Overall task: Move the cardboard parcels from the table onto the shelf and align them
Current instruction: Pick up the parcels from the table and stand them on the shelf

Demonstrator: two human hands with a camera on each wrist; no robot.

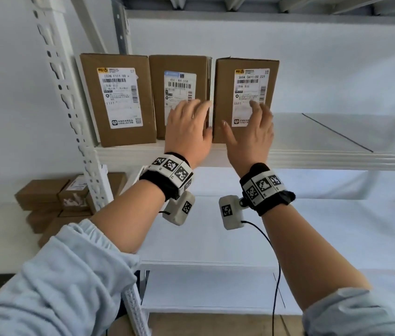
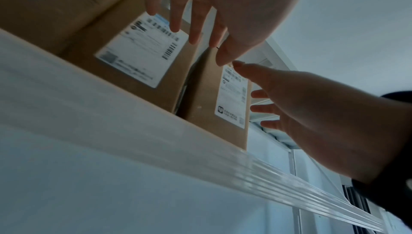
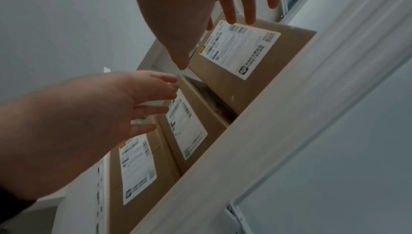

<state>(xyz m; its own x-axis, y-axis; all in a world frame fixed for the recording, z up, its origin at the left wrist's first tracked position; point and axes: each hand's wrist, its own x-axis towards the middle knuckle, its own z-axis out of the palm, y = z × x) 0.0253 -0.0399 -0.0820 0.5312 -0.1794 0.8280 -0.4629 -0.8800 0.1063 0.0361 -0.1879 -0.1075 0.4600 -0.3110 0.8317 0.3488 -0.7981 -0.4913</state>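
Note:
Three brown cardboard parcels with white labels stand upright side by side on the white shelf (image 1: pixel 312 141): a left one (image 1: pixel 117 98), a middle one (image 1: pixel 179 93) and a right one (image 1: pixel 245 98). A narrow gap separates the middle parcel (image 2: pixel 169 86) from the right one (image 2: pixel 205 100). My left hand (image 1: pixel 195 120) is in front of the middle parcel's lower right, fingers straight and spread. My right hand (image 1: pixel 246 122) is spread in front of the right parcel's (image 3: pixel 256 86) label. Neither hand grips anything; whether they touch the parcels is unclear.
More cardboard parcels (image 1: pixel 44 192) lie stacked on the table at the lower left, behind the perforated white upright post (image 1: pixel 70 100). The shelf board runs on bare to the right of the parcels. A lower white shelf (image 1: pixel 288 226) lies beneath my forearms.

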